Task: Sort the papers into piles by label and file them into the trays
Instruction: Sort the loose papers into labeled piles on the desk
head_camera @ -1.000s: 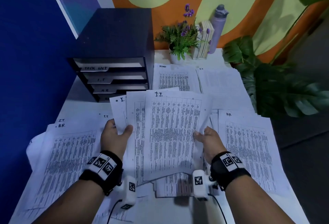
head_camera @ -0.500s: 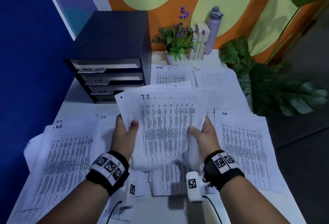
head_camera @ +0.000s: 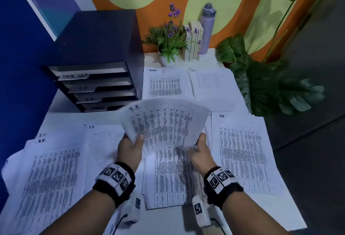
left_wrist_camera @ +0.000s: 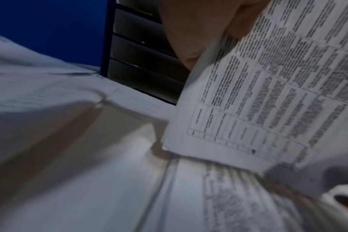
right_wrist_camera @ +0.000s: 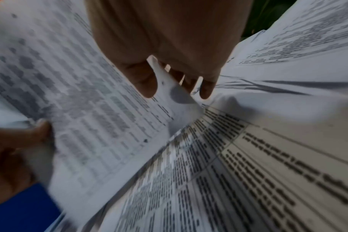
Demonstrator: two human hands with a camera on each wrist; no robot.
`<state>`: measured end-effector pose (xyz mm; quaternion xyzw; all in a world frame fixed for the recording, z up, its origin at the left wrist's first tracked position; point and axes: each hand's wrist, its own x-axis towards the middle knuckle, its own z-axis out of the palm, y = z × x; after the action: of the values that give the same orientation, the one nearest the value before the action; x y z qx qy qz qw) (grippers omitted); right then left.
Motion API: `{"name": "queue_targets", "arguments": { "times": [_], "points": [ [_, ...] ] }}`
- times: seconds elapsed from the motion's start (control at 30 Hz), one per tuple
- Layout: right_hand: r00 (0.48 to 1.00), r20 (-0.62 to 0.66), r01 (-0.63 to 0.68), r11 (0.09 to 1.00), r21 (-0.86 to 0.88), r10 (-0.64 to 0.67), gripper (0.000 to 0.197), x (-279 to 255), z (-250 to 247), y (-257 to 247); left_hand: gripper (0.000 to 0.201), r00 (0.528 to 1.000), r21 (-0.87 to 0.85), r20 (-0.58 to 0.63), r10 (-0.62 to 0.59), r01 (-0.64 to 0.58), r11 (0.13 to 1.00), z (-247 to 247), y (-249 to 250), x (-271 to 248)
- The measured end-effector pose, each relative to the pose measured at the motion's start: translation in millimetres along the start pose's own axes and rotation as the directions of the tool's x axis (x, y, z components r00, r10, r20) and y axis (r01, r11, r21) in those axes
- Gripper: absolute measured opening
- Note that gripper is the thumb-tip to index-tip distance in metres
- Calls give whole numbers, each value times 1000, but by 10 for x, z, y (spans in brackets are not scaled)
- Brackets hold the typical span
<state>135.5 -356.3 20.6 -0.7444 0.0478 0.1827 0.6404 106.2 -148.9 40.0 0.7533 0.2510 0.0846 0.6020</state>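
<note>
I hold a bundle of printed sheets marked "I.T." (head_camera: 164, 122) above the table, bowed upward and tilted away from me. My left hand (head_camera: 130, 147) grips its left edge, thumb on top, and the same bundle (left_wrist_camera: 268, 94) fills the right of the left wrist view. My right hand (head_camera: 200, 150) pinches the right edge, the sheet (right_wrist_camera: 89, 109) caught between thumb and fingers. The black tray unit (head_camera: 97, 78) stands at the back left with slots labelled "TASK LIST", "I.T.", "H.R." and one more. Paper piles lie all around: an "H.R." pile (head_camera: 242, 156) on the right, another pile (head_camera: 166, 177) under my hands.
A blue wall (head_camera: 22, 66) bounds the left side. At the back stand a potted purple-flowered plant (head_camera: 169, 42), a small wooden block (head_camera: 194, 40) and a lilac bottle (head_camera: 208, 27). A large-leaved plant (head_camera: 270, 81) crowds the right rear corner. More sheets (head_camera: 48, 178) cover the left.
The fanned sheets have been squared together into one bundle. Both hands have moved closer together and forward, and the bundle now bows and tilts away toward the tray unit.
</note>
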Motion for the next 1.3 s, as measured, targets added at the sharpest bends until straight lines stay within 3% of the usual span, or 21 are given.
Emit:
{"name": "queue_targets", "arguments": {
  "times": [0.13,0.23,0.33,0.5,0.73,0.83,0.93,1.0,1.07,1.17,1.3],
  "points": [
    [996,-69,-56,998,-27,54,25,158,-178,57,20,996,-137,-88,7,-19,990,139,245,91],
    [970,-238,-18,993,116,46,12,323,-347,13,27,999,-172,-34,-18,12,985,261,291,227],
    [885,-450,-66,989,134,120,16,594,-610,1,39,995,-86,98,-19,27,996,382,224,273],
    [745,-617,-182,967,176,253,21,1058,-1246,69,49,944,314,315,-102,-2,949,428,-73,132],
    [736,-613,-235,958,166,286,39,1491,-1684,5,55,883,677,427,-196,-168,717,469,-333,-14],
    [658,-714,-265,961,77,239,45,1609,-1676,-46,57,868,701,433,-242,-156,696,485,-405,-16],
    [657,-746,-244,967,-74,109,52,1581,-1692,-46,58,864,702,444,-239,-170,692,484,-433,1],
    [651,-756,-265,954,-141,69,46,1494,-1706,12,59,861,709,453,-231,-190,679,482,-433,12],
    [648,-761,-331,913,-238,36,42,1368,-1699,84,59,870,726,447,-209,-217,652,479,-409,2],
    [636,-771,-509,771,-382,39,47,1093,-1683,226,57,869,746,469,-154,-297,596,505,-346,-33],
    [568,-800,-695,633,-340,193,62,737,-1826,516,55,794,695,578,-188,-359,623,622,-312,-75]
  ]
}}
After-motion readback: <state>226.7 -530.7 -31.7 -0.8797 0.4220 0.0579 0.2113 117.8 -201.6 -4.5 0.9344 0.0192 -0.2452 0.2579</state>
